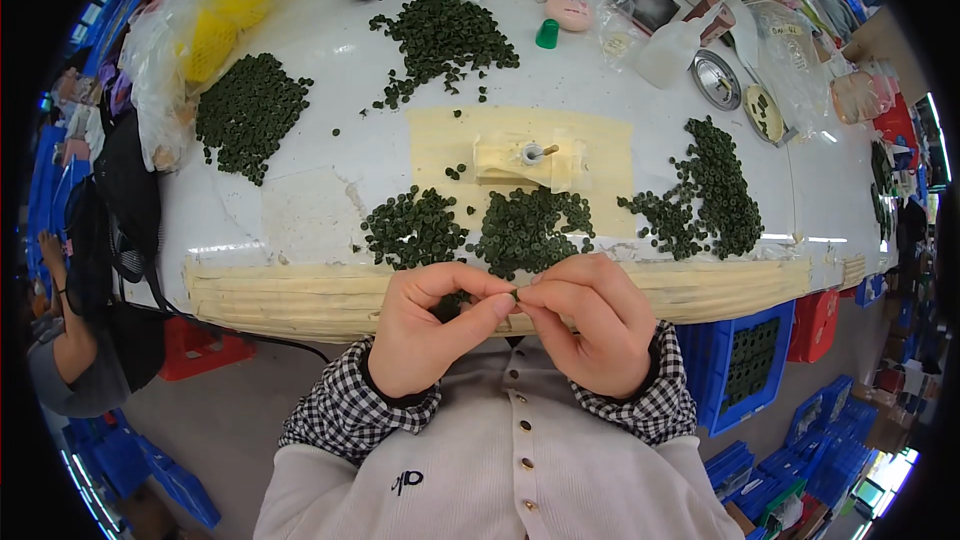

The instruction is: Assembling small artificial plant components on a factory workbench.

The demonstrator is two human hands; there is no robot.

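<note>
My left hand (432,325) and my right hand (595,320) meet at the table's near edge, fingertips pinched together on one small dark green part (515,295). Most of that part is hidden by my fingers. Just beyond them lie two heaps of small round dark green parts, a left heap (412,227) and a middle heap (530,227). Some of the pieces show a hole in the centre. Past these heaps, a taped-down block (500,162) holds a small round fitting with a brown peg (546,151) sticking out sideways.
More green parts form a far heap (445,35), a far-left heap (255,110) and a right heap (715,190). A plastic bag with yellow contents (225,20) stands far left. At the far right are a round metal tin (716,78), a pink oval object (569,10) and a green cap (547,34). A blue crate (745,365) sits below right.
</note>
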